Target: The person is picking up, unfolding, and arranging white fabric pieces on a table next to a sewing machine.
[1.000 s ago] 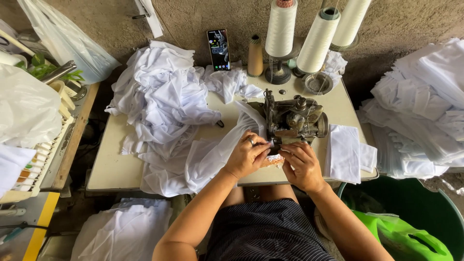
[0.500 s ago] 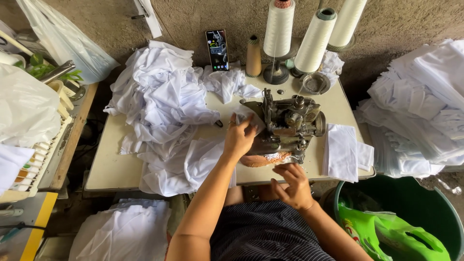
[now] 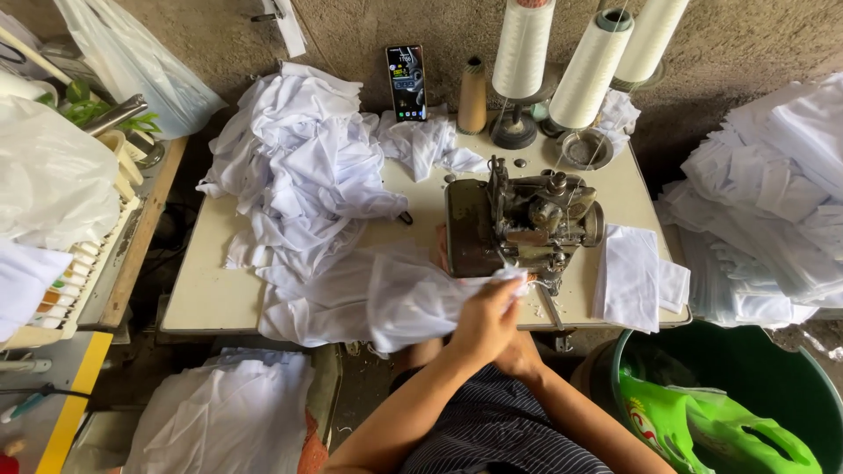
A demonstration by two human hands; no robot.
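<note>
Left hand [image 3: 486,318] grip clenched on white cloth [image 3: 395,298]; right hand [image 3: 520,355] hidden, grip unclear.

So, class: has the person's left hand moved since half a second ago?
Yes. The left hand has come off the top of the sewing machine and dropped toward the table's near edge, now gripping white cloth.
</note>
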